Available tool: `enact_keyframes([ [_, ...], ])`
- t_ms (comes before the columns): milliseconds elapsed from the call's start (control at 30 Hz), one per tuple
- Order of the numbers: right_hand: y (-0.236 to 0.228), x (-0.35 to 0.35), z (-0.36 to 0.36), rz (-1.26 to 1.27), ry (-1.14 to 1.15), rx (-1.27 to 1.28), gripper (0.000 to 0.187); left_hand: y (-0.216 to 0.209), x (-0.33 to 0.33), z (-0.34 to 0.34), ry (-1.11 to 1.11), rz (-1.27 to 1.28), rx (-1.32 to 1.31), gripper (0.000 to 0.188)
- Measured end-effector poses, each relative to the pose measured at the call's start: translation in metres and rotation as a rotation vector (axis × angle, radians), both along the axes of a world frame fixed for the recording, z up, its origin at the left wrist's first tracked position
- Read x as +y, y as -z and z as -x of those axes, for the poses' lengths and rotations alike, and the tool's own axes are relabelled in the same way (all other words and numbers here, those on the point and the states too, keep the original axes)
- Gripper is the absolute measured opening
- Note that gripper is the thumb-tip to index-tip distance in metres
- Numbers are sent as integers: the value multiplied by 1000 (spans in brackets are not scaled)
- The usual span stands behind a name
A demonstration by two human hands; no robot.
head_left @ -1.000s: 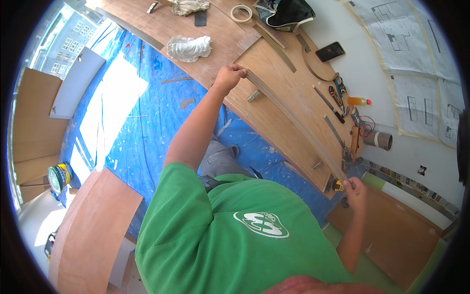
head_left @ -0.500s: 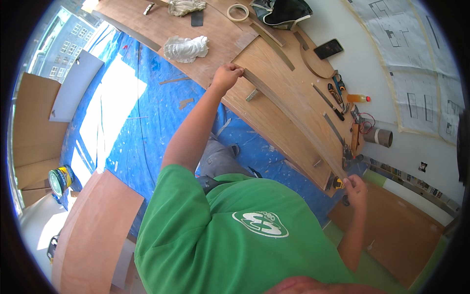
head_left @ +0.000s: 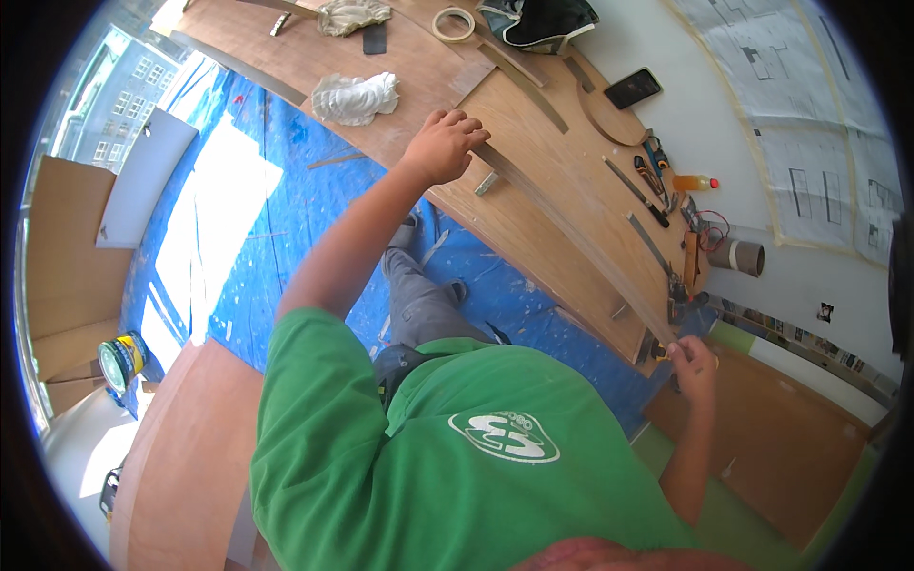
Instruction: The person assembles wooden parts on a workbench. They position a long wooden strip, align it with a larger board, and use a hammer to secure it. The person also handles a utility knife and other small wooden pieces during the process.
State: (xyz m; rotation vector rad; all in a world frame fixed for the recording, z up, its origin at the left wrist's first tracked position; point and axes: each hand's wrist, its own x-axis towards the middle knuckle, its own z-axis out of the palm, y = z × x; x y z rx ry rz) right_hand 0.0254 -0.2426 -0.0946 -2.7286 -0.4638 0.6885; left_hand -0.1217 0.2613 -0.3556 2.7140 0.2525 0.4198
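While the right hand (head_left: 694, 364) grasps the lower end of a long wooden strip (head_left: 583, 236) in its fingers, the left hand (head_left: 444, 148) sits at the upper end, fingers bent, grip indeterminable; over the bench (head_left: 600, 181), the strip's long axis runs diagonally, upper left to lower right.

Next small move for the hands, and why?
I'd probably close the left hand firmly on its end of the long thin strip before shifting anything: the right hand seems to pinch the opposite end, while the left hand's fingers are at the far end, with their grip hard to make out.
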Motion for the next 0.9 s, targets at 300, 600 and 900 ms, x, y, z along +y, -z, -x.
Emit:
enact_keyframes([
  [300,0,0,1,3,10,-11,19,3,4,-15,149,-141,66,34],
  [600,-7,10,9,52,-47,-64,25,5,9,-17,208,-165,36,29],
  [900,-16,12,-1,85,-95,-48,27,-10,7,-21,203,-120,43,35],
])
